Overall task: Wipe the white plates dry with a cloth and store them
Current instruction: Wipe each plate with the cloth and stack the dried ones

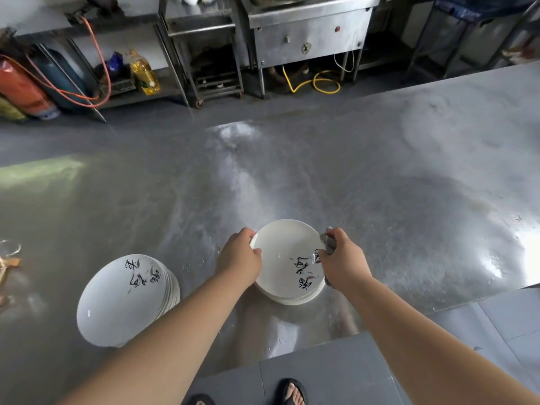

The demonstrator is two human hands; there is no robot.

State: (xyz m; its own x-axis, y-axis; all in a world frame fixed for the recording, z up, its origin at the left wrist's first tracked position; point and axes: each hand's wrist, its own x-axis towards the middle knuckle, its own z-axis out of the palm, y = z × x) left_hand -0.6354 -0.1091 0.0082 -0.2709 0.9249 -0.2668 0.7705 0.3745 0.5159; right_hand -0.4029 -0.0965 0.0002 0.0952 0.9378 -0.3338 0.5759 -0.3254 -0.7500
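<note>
Top plate (pixel 287 252) sits on the stack (pixel 292 298) by the near edge of our table (pixel 380 200), left hand (pixel 239 257) gripping its rim, right hand (pixel 343 266) clutching the cloth (pixel 328 243) there, so we'd wipe steadily all round.

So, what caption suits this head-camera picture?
At a steel table, the left hand grips a round white plate while the right hand holds a grey cloth at its rim.

— Where are the plates?
— On the table (pixel 380 185), near its front edge: a left stack (pixel 122 302) and, apart from it, a right stack (pixel 287 258).
— The hands?
— The left hand (pixel 238 255) is on the right stack's left rim; the right hand (pixel 343 264), with the cloth (pixel 328 242), is at its right rim.
</note>
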